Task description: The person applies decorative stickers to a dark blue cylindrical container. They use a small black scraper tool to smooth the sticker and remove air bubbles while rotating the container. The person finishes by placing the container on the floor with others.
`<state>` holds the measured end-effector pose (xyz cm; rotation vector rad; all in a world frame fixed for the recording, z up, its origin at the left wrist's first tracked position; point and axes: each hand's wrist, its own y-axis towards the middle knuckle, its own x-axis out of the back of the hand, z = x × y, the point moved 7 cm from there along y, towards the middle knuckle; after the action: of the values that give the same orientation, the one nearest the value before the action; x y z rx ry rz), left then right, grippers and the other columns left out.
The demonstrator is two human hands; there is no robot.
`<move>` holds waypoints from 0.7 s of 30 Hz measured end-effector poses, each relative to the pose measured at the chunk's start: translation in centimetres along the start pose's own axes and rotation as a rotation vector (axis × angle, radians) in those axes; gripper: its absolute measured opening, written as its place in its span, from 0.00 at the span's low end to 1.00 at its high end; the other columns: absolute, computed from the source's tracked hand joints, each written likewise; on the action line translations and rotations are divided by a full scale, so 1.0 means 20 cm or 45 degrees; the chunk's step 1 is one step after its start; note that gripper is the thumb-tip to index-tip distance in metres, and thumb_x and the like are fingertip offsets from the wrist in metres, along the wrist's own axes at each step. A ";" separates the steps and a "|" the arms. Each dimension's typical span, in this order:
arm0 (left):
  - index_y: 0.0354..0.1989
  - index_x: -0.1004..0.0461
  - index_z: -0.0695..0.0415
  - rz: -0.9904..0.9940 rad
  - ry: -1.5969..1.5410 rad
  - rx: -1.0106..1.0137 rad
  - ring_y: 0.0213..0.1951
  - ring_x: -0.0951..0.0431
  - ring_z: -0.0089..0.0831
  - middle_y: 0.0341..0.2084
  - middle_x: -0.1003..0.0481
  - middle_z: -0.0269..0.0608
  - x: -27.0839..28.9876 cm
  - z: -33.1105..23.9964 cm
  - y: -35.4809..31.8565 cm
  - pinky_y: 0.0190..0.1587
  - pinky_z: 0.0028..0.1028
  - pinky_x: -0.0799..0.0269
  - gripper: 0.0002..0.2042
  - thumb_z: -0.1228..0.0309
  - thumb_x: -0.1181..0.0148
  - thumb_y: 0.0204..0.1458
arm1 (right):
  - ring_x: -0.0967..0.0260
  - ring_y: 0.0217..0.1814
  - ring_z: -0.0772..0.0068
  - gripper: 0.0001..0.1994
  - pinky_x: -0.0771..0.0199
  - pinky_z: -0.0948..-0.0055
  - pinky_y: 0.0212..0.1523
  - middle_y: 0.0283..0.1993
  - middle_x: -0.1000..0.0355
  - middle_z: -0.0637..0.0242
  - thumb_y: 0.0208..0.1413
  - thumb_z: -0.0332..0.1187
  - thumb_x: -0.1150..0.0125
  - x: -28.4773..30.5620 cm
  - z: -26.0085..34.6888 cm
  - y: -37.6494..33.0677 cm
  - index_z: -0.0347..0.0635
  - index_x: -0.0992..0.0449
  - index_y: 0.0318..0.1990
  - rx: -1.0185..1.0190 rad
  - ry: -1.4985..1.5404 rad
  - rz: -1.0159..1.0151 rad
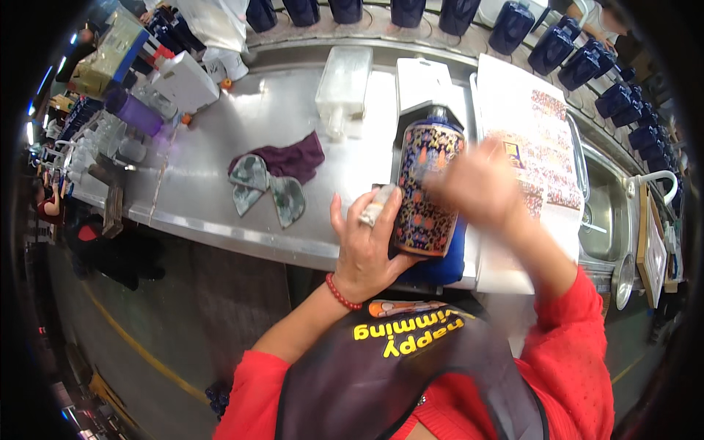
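A dark blue square-shouldered bottle (425,220), covered in a colourful floral pattern, lies tilted in front of me with its neck pointing away. My left hand (367,246) grips its lower left side, the thumb near the base; one finger wears a whitish wrap. Over the bottle's right side is my right hand (484,187), smeared by motion, so its fingers cannot be made out. Beneath the bottle's base shows something blue (449,265). To the right spreads a large white sheet (506,95) with printed floral patches.
A purple cloth (297,158) and a grey-green patterned cloth (287,199) lie on the metal table (198,172). Farther back are a clear bottle (343,81) and a white block (425,79). Blue bottles (511,28) line the far side; a sink (603,209) is at right.
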<state>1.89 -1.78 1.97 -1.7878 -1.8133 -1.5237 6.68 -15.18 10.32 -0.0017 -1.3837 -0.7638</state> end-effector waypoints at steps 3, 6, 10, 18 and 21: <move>0.69 0.37 0.61 0.028 -0.036 0.019 0.65 0.38 0.46 0.62 0.31 0.47 -0.01 0.01 0.00 0.68 0.67 0.64 0.46 0.44 0.30 0.46 | 0.30 0.30 0.66 0.09 0.33 0.68 0.36 0.26 0.33 0.68 0.48 0.27 0.29 0.04 -0.09 -0.04 0.43 0.19 0.38 0.014 -0.059 -0.117; 0.67 0.36 0.60 0.025 -0.099 0.064 0.65 0.38 0.47 0.62 0.31 0.47 0.00 0.02 -0.03 0.69 0.65 0.66 0.42 0.43 0.33 0.50 | 0.32 0.30 0.73 0.08 0.36 0.73 0.30 0.29 0.29 0.68 0.52 0.26 0.30 0.14 -0.27 -0.11 0.39 0.19 0.39 -0.567 0.148 -0.335; 0.64 0.31 0.54 -0.152 -0.042 -0.193 0.66 0.39 0.44 0.61 0.29 0.45 0.06 -0.04 -0.07 0.71 0.60 0.66 0.37 0.37 0.45 0.57 | 0.36 0.27 0.77 0.09 0.40 0.76 0.28 0.28 0.31 0.68 0.55 0.28 0.29 0.14 -0.24 -0.20 0.37 0.19 0.41 -0.613 0.443 -0.339; 0.61 0.25 0.49 -0.087 0.098 -0.383 0.64 0.36 0.37 0.52 0.20 0.30 0.07 -0.07 0.05 0.73 0.57 0.72 0.36 0.33 0.63 0.62 | 0.34 0.25 0.86 0.07 0.37 0.81 0.25 0.28 0.28 0.71 0.59 0.29 0.33 -0.02 -0.30 -0.41 0.36 0.20 0.40 -0.855 0.740 -0.412; 0.59 0.23 0.51 -0.064 0.099 -0.405 0.62 0.34 0.34 0.50 0.19 0.31 0.09 -0.08 0.09 0.73 0.55 0.72 0.37 0.33 0.63 0.62 | 0.34 0.24 0.86 0.06 0.37 0.81 0.25 0.28 0.27 0.71 0.60 0.30 0.33 0.00 -0.28 -0.37 0.37 0.20 0.40 -0.816 0.666 -0.450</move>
<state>2.11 -2.22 4.86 -1.7909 -1.6668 -1.9655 7.87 -23.28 5.90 -0.0559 -0.6076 -1.3693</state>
